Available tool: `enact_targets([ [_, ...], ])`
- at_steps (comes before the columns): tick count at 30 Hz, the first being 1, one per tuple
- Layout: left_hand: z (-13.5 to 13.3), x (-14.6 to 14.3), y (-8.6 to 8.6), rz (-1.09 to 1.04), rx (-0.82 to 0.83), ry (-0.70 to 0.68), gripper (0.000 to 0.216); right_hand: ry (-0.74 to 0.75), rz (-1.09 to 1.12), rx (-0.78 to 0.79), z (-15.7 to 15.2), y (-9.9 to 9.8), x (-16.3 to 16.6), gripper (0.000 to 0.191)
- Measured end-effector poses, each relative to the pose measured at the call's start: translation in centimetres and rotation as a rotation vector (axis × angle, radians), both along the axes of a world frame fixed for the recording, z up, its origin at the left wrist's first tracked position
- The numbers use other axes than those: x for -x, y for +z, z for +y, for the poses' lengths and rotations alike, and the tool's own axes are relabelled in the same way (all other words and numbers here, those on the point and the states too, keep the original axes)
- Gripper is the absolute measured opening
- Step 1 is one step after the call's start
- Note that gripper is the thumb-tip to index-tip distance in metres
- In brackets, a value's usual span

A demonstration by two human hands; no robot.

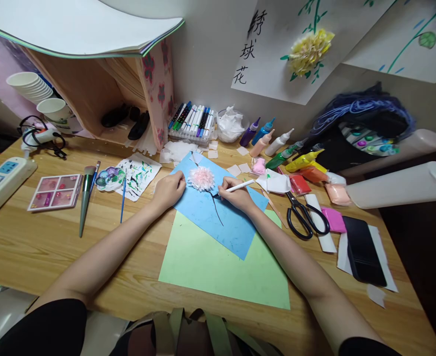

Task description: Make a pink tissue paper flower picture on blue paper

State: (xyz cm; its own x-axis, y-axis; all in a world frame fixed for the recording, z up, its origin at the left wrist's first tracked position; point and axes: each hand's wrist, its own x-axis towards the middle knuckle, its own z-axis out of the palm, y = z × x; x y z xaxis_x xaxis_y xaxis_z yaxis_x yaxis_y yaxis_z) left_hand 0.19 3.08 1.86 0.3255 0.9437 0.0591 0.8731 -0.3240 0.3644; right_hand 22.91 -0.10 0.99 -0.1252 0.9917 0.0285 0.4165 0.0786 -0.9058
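Note:
A blue paper sheet lies on a green sheet on the wooden desk. A pink tissue flower sits near the blue sheet's top, with a dark painted stem line running down from it. My right hand grips a white brush, its tip touching the stem just below the flower. My left hand is curled, its fingers pressing the blue sheet's left edge beside the flower.
Black scissors, a phone and clay pieces lie at right. Paint bottles, markers and a tissue bowl line the back. At left are a paint palette, brushes, a power strip and paper cups.

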Motion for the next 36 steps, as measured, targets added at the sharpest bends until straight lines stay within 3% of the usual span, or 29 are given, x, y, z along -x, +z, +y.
enact_targets([
  [12,-0.01,-0.05,-0.04,-0.012,-0.013,0.005,0.017,0.114,0.101,0.099,-0.27,-0.11,-0.33,0.027],
  [17,0.11,-0.01,-0.16,-0.001,-0.024,-0.001,0.017,0.160,0.080,0.112,-0.38,0.17,-0.52,0.026],
  [23,0.14,0.03,-0.23,0.013,-0.037,-0.009,0.017,0.105,0.061,0.088,-0.32,0.08,-0.59,0.026],
  [36,0.07,-0.02,-0.10,0.016,-0.032,-0.007,0.017,0.251,0.086,0.109,-0.33,0.02,-0.85,0.028],
])
